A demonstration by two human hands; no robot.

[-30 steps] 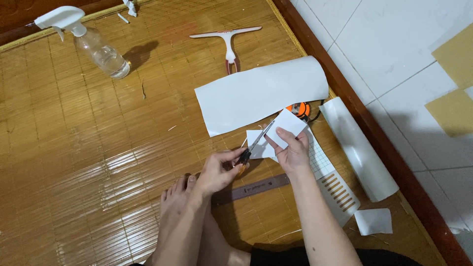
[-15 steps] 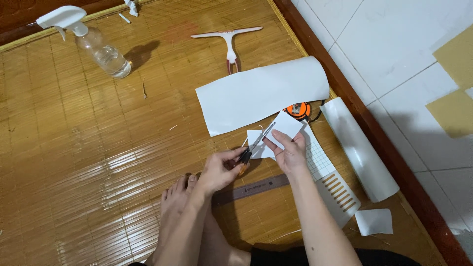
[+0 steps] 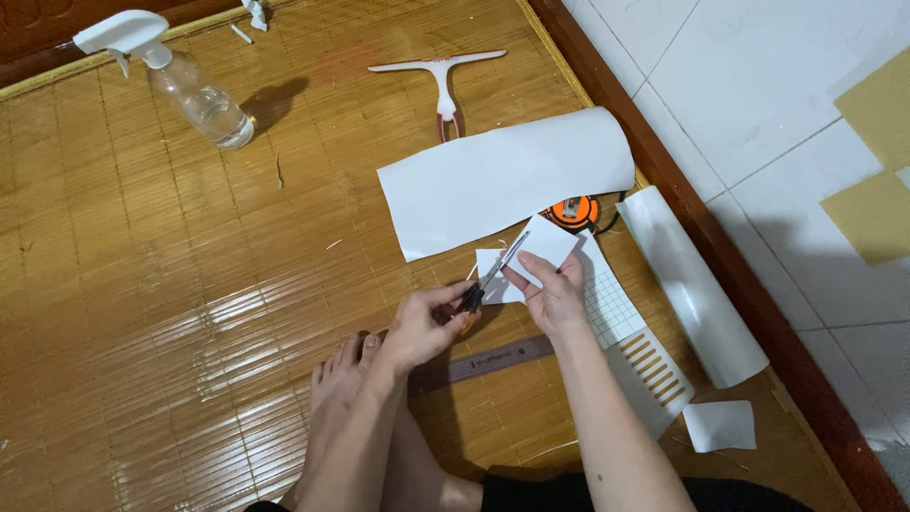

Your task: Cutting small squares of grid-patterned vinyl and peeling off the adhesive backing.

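Observation:
My left hand [image 3: 424, 327] grips a pair of scissors [image 3: 493, 275] by dark handles, the blades pointing up and right into a small white sheet piece [image 3: 545, 243]. My right hand [image 3: 553, 294] pinches that piece from the right, thumb on top. Both hands hover just above a bamboo mat [image 3: 152, 284]. A metal ruler [image 3: 488, 361] lies under my wrists, by my bare foot [image 3: 336, 379].
A large curled white sheet [image 3: 502, 175] lies beyond the hands, an orange tape measure [image 3: 574, 210] beside it. A white roll [image 3: 697, 284] and gridded backing sheet [image 3: 626, 322] sit right. A squeegee [image 3: 441, 81] and spray bottle [image 3: 185, 81] lie farther off. A small white scrap [image 3: 720, 425] lies near the wooden border.
The scissors and the small white piece have shifted only slightly; both hands stay in the same spot.

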